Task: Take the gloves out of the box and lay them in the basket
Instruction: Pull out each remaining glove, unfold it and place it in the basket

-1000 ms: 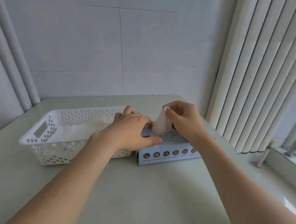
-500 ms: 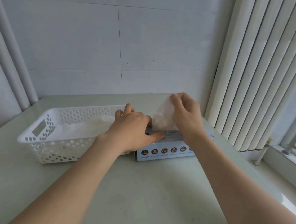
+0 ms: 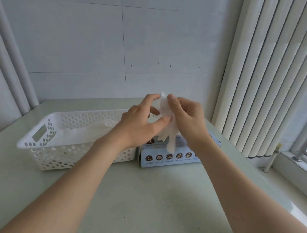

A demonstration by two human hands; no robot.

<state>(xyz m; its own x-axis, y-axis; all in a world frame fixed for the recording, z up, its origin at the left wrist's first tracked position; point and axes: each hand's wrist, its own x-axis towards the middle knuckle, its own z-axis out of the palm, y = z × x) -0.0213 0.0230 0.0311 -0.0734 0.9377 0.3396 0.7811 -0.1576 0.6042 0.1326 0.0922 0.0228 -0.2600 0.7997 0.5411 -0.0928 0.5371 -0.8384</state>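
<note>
A thin translucent white glove hangs in the air just above the light blue glove box. My right hand pinches its upper edge between thumb and fingers. My left hand has come up beside it and pinches the same upper edge from the left. The glove's fingers dangle down over the box top. To the left of the box stands a white perforated basket with several pale gloves lying inside it.
The box and basket sit on a pale green table against a white panelled wall. Vertical blinds hang close on the right, above a window sill. White pipes run down the left corner.
My right hand has pulled the glove up and out of the box. My left hand has left the box top and risen to take hold of the glove.
</note>
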